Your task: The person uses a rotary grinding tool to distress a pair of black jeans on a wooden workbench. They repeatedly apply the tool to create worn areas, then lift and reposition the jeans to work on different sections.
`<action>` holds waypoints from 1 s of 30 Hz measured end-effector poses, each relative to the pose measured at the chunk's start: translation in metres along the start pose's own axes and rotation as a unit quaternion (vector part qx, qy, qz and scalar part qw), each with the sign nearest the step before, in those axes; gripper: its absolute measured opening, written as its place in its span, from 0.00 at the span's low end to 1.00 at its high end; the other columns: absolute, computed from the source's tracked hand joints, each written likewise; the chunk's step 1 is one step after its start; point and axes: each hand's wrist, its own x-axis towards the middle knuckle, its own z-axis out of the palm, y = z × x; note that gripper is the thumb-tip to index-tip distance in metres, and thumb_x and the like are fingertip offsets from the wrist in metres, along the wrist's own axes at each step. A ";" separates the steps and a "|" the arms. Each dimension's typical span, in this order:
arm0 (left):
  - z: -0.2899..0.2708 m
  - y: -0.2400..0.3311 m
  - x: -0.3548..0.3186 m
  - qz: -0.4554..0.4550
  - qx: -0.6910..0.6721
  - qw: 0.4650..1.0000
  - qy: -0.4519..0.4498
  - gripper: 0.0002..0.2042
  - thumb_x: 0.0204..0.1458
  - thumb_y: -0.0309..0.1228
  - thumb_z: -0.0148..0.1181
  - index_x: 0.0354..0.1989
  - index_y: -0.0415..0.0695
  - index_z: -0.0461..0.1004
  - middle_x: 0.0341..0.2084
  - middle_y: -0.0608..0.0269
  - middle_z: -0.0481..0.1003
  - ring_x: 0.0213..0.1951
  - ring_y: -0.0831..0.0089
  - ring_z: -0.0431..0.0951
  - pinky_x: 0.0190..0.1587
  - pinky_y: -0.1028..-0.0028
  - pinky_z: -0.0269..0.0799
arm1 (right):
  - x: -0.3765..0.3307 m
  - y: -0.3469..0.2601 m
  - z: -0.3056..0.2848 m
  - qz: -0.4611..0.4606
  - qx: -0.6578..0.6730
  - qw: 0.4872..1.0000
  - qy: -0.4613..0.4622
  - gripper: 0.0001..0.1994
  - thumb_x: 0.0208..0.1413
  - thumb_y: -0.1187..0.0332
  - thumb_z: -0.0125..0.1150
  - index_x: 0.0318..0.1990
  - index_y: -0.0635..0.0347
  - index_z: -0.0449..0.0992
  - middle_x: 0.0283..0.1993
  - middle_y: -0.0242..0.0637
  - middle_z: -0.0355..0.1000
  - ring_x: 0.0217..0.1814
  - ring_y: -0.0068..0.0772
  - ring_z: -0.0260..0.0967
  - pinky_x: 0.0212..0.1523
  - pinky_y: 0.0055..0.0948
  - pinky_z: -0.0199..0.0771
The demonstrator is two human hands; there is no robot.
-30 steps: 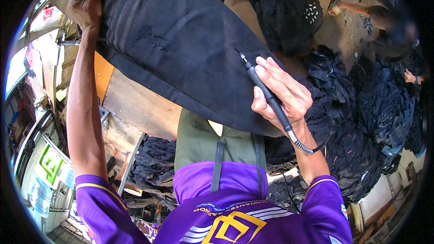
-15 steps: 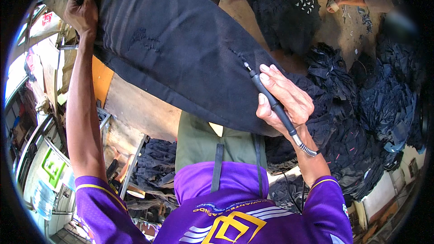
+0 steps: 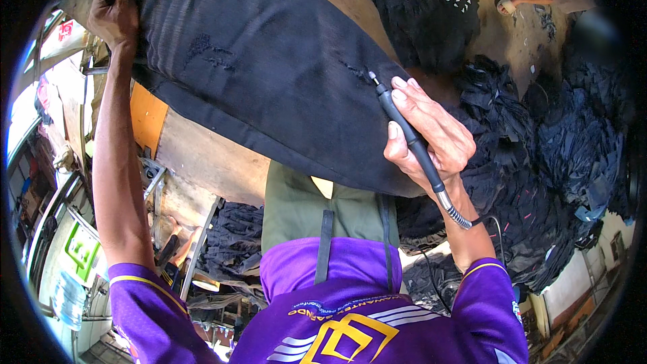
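Observation:
A long piece of black cloth, perhaps a trouser leg (image 3: 269,94), stretches across in front of me. My left hand (image 3: 116,17) is closed on its far left end. In my right hand (image 3: 435,131) is a slim black rotary grinding pen (image 3: 408,128) with a small pale tip and a metal spring at its cable end. The fingers wrap round its body. That tip lies at a rough, frayed patch (image 3: 354,69) on the right part of the cloth; whether it touches cannot be told. Another frayed patch (image 3: 209,54) shows farther left.
Heaps of dark cloth (image 3: 579,141) fill the right side. Black fabric with white marks (image 3: 431,13) lies beyond. A wooden board (image 3: 202,155) shows beneath the cloth. Another person's foot (image 3: 515,1) is at the far right. The pen's cable (image 3: 431,276) hangs by my right arm.
My right hand and the pen have shifted slightly right, with the tip a little farther up. My left hand and the cloth's left end have moved slightly left. Both hands keep their holds.

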 end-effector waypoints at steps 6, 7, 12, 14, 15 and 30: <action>0.004 -0.005 0.000 0.032 -0.020 0.999 0.025 0.27 0.57 0.60 0.76 0.37 0.43 0.90 0.27 0.64 0.86 0.32 0.75 0.79 0.40 0.70 0.74 | -0.009 0.000 -0.005 0.015 -0.011 1.000 0.002 0.20 0.44 0.79 0.73 0.49 0.70 0.88 0.48 0.54 0.87 0.54 0.54 0.88 0.61 0.46 0.89; 0.005 -0.008 0.001 0.044 -0.008 0.999 0.023 0.27 0.57 0.60 0.76 0.36 0.43 0.90 0.27 0.64 0.86 0.32 0.75 0.79 0.40 0.70 0.74 | -0.010 0.000 -0.006 0.017 -0.011 1.000 0.002 0.21 0.44 0.79 0.73 0.49 0.70 0.88 0.48 0.54 0.87 0.54 0.55 0.88 0.61 0.46 0.89; 0.004 -0.023 0.009 0.079 0.028 0.996 0.011 0.31 0.55 0.65 0.74 0.36 0.42 0.90 0.28 0.53 0.87 0.31 0.64 0.85 0.41 0.64 0.77 | -0.017 -0.001 -0.013 0.025 -0.014 1.000 0.000 0.21 0.44 0.79 0.72 0.50 0.70 0.88 0.48 0.55 0.87 0.54 0.55 0.88 0.61 0.47 0.89; 0.002 -0.027 0.012 0.043 0.008 0.999 -0.016 0.31 0.55 0.64 0.75 0.37 0.41 0.90 0.28 0.54 0.87 0.31 0.64 0.84 0.42 0.64 0.77 | -0.019 -0.002 -0.014 0.024 -0.003 1.000 0.011 0.21 0.44 0.79 0.72 0.50 0.71 0.88 0.47 0.55 0.87 0.54 0.55 0.88 0.61 0.48 0.88; 0.002 -0.027 0.013 0.007 0.036 0.999 -0.040 0.31 0.55 0.64 0.76 0.38 0.40 0.90 0.28 0.54 0.87 0.32 0.64 0.84 0.43 0.63 0.78 | -0.019 -0.003 -0.015 0.029 -0.008 1.000 0.008 0.21 0.44 0.79 0.71 0.50 0.71 0.88 0.47 0.55 0.87 0.54 0.55 0.88 0.62 0.48 0.88; -0.066 0.028 0.057 -0.068 0.133 0.937 -0.317 0.30 0.48 0.54 0.80 0.39 0.31 0.88 0.29 0.47 0.87 0.34 0.54 0.89 0.41 0.55 0.82 | -0.114 -0.017 -0.035 0.423 0.072 0.869 0.248 0.24 0.81 0.54 0.54 0.71 0.62 0.76 0.62 0.46 0.83 0.69 0.37 0.78 0.72 0.36 0.71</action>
